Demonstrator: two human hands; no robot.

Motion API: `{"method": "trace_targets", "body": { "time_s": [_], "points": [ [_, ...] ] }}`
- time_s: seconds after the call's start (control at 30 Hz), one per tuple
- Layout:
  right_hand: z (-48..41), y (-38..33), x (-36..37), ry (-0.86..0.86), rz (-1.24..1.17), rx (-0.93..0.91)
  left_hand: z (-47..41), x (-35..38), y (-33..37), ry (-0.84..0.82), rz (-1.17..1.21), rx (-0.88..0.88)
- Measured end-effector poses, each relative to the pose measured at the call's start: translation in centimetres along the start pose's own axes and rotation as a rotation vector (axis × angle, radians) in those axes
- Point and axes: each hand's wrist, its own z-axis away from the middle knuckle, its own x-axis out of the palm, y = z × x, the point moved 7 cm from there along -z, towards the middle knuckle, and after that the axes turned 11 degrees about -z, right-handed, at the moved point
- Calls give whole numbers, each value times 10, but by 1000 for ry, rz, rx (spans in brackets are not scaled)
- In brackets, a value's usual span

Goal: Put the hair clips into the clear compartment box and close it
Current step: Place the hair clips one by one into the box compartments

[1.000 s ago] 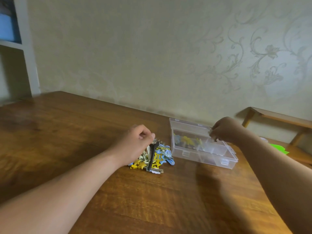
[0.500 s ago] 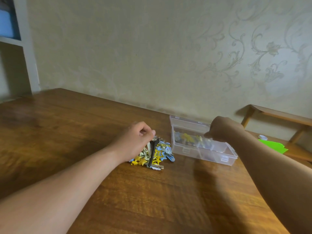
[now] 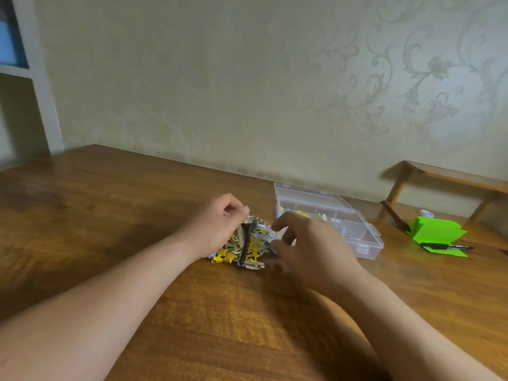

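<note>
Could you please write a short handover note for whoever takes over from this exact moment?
Left hand: curled in a closed grip at the top of the pile of hair clips; what it pinches is hidden.
Right hand: fingers spread, reaching at the pile's right edge, holding nothing that I can see.
Clear compartment box: open on the wooden table, right of the pile, lid tipped back.
Done: a few clips lie in the far compartments.
Left: move the rest of the pile into the box, then shut the lid.
</note>
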Motion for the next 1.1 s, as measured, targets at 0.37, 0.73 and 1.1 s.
{"method": "trace_targets", "body": {
  "time_s": [0.37,0.73,1.1],
  "points": [
    [0,-6,14,-16,199,-75,2,-1,3,-2,-4,3],
    [-5,21,-13,93,-127,60,2,-1,2,-10,-26,4],
    [-49,135,-106,356,-213,409,-3,1,-1,9,-15,5]
  ]
}}
